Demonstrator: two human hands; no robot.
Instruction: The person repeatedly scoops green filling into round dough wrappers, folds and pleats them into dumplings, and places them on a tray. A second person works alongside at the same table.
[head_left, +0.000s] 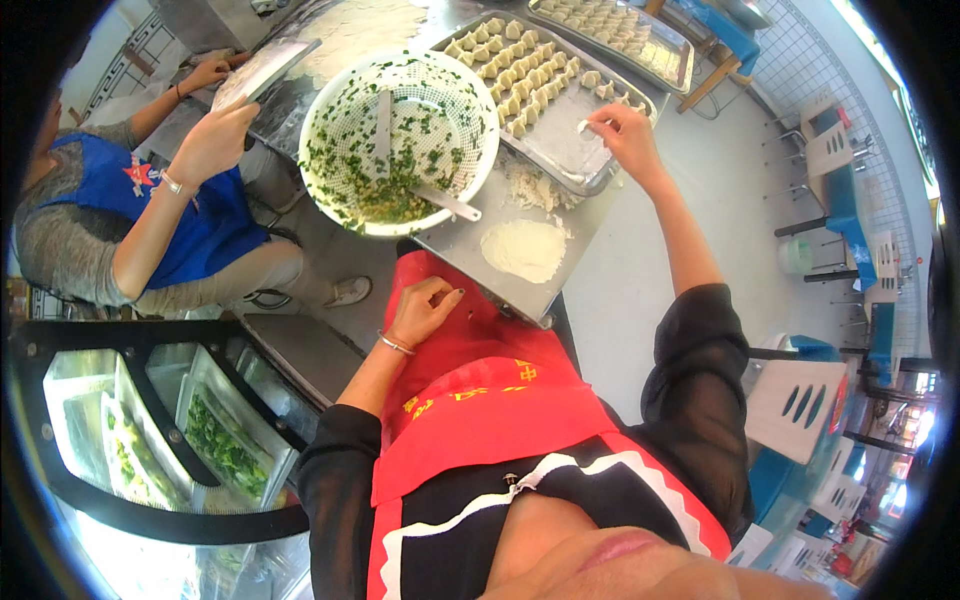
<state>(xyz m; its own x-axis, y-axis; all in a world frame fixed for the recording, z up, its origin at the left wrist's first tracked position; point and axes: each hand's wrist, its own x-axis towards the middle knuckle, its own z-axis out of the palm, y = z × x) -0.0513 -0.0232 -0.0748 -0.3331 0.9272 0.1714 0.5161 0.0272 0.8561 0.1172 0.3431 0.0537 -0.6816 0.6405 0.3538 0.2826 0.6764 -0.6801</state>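
Note:
My right hand (628, 141) is over the near right part of a metal tray (562, 154), pinching a small pale folded dumpling (583, 126) between thumb and fingers. Rows of folded dumplings (525, 79) fill the tray's left and far part, with a few more beyond my hand. In front of my red apron (480, 390), my left hand (424, 311) is loosely curled, and no object shows in it. A white perforated basin (315, 112) holds chopped green filling (390, 195); a flat metal spatula (450, 204) and a second flat strip (385, 127) rest inside.
Flour (525, 250) and dough scraps (534, 187) lie on the metal table (480, 266). Another dumpling tray (600, 30) stands beyond. To the left, a co-worker in a blue apron (180, 232) holds a floured board (259, 71). A glass-fronted case (169, 442) with greens stands lower left.

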